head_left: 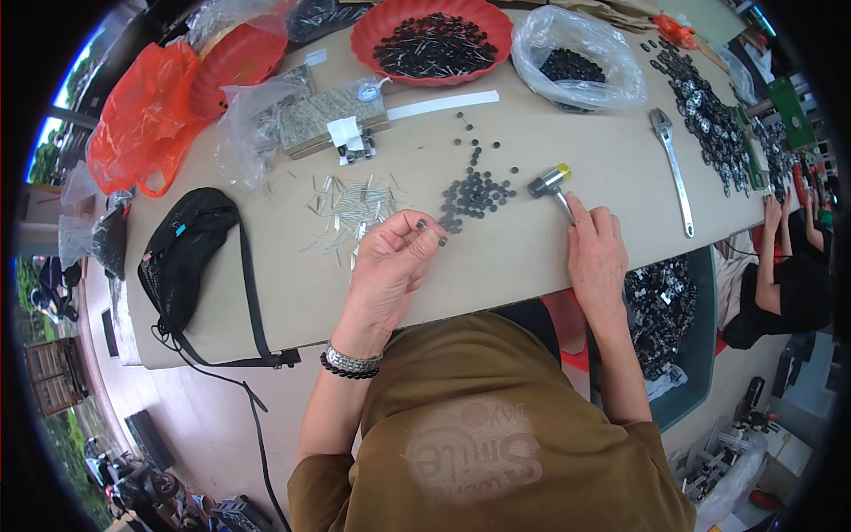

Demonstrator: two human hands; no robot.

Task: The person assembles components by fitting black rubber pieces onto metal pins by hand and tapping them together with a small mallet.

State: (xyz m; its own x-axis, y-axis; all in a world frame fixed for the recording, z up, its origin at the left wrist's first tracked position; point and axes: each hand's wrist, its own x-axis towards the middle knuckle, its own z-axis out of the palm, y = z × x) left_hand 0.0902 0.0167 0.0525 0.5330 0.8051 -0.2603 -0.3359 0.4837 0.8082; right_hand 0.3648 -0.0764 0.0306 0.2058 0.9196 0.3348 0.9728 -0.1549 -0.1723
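Observation:
My left hand (pixel 390 266) is closed in a pinch above the near part of the table. Small dark pieces, like the round black caps (pixel 479 193) lying just beyond, show at its fingertips; whether a pin is with them I cannot tell. Beside that hand lies a loose heap of thin silver pins (pixel 355 206). My right hand (pixel 598 253) is wrapped round the handle of a small mallet (pixel 550 180) with one yellow and one dark face. Its head rests on or just over the tabletop, right of the caps; the handle's end is hidden under my palm.
At the back are a red bowl (pixel 431 69) of black-headed pins and a clear bag (pixel 578 93) of black parts. A grey block (pixel 331 121) stands left; an adjustable wrench (pixel 675 173) lies right. A black pouch (pixel 191 257) and a bin (pixel 700 310) flank me. A co-worker's arms (pixel 769 266) reach in at right.

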